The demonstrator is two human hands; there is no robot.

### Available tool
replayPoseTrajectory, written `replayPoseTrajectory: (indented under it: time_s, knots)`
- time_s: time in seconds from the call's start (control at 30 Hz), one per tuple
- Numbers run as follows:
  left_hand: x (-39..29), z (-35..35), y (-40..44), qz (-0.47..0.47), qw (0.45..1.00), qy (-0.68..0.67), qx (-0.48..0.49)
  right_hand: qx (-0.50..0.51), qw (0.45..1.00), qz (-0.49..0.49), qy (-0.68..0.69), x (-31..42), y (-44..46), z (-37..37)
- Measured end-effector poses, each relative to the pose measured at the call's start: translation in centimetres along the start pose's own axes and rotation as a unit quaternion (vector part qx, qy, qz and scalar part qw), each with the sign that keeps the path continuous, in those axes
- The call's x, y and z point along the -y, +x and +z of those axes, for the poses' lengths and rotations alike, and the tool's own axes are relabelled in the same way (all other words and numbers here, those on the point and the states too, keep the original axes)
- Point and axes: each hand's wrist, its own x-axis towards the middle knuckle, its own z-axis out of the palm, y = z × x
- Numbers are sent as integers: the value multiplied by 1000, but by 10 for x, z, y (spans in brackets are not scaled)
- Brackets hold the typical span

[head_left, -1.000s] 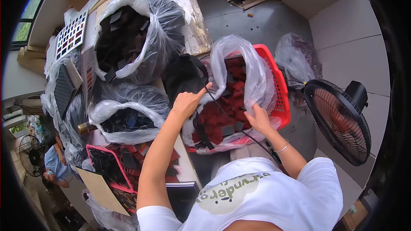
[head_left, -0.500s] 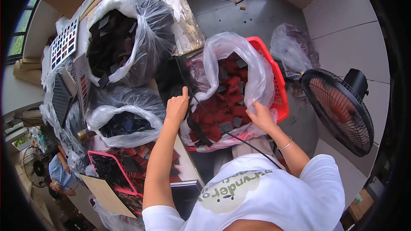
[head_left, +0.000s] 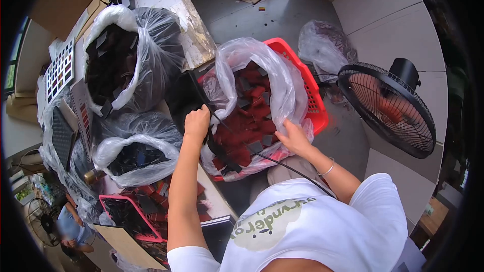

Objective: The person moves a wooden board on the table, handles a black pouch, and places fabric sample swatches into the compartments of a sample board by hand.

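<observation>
Now, left hand (head_left: 196, 123): I see the index finger, which was pointing out, folded in with the others; the fingers are pressed together beside the upper stretch of a thin black cord (head_left: 297, 171). Whether they pinch it, I cannot tell.
Right hand (head_left: 295, 138): it stays on the near side of the clear bag (head_left: 290, 88), at its rolled rim. From my side the fingers look bent and slightly parted, but whether they pinch the plastic, I cannot tell.
Dark red pieces (head_left: 239, 128): heaped inside the clear bag, with grey pieces (head_left: 255, 147) among them; the bag sits in the red basket (head_left: 316, 106).
What the change means: I judge that the left hand now leaves the bag's mouth freer, and the red heap shows between the two hands.
Black cloth (head_left: 180, 93): dark and soft, just beyond the left hand, between the basket and the desk (head_left: 189, 15).
Left side: a large bag (head_left: 161, 35) of dark pieces, a smaller bag (head_left: 106, 148) nearer me, and a pink basket (head_left: 112, 197).
Right side: a black fan (head_left: 385, 106), apart from the red basket.
Far left: another person (head_left: 68, 221), well away from these hands.
</observation>
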Motion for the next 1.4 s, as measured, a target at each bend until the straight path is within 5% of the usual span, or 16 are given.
replayPoseTrajectory:
  time_s: [0.13, 0.27, 0.43, 0.67, 0.8, 0.87, 1.03, 1.1, 1.17, 1.3, 1.4]
  knots:
    - [-1, -12, -32, -28, 995, -21, -96, -64, 997, -31, 17, 16, -15, 9]
    - [-26, -34, -76, -168, 946, -140, -238, 88, 991, -34, 96, 45, -17, 42]
    - [-54, -23, -108, -265, 923, -233, -151, 207, 930, -50, 301, 54, 12, 117]
    - [-48, 0, -83, -221, 922, -242, -208, 256, 765, 246, 538, 44, 54, 126]
    - [-13, 1, -89, -261, 832, -417, -255, 270, 799, 250, 475, 38, 57, 111]
    - [-6, -34, -97, -339, 720, -566, -216, 258, 801, 258, 475, 39, 55, 106]
    - [4, -135, -133, -242, 729, -583, -264, 270, 850, 249, 376, 43, 55, 102]
    - [-5, -181, -159, -224, 771, -532, -269, 251, 945, 93, 187, 35, 55, 108]
    - [-21, -230, -187, -198, 806, -479, -286, 178, 983, -23, -38, 46, 45, 91]
    - [-32, -317, -242, -109, 842, -436, -299, 67, 989, -118, -51, 37, 34, 83]
    - [-52, -369, -253, -164, 771, -543, -289, 236, 948, -32, 210, 31, 42, 66]
